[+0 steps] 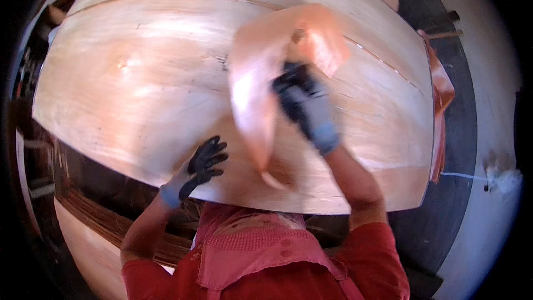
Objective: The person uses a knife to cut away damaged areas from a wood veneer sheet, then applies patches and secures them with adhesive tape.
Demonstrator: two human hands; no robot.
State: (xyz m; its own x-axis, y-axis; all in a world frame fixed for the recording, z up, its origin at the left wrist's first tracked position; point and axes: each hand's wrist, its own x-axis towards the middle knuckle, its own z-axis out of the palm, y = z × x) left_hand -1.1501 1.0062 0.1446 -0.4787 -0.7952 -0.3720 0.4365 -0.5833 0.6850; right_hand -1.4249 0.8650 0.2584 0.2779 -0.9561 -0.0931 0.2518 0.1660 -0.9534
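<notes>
Keep your right hand's (302, 103) blurred fingers, seemingly clamped on the curled veneer piece (251, 72) at upper centre, gentle against splitting, and steady the broad sheet (139, 91) with your left hand (200, 166), fingers apart, lower left of centre.

Two gloved hands (204, 165) (302, 100); one held veneer piece (251, 78); two red sleeves (147, 279) (373, 253); one red apron (261, 258).

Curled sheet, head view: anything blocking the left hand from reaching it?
Nothing visible. The left hand is open, to the left of the curled sheet and apart from it. Only the wide wooden panel shows in the gap, lying beneath both.
</notes>
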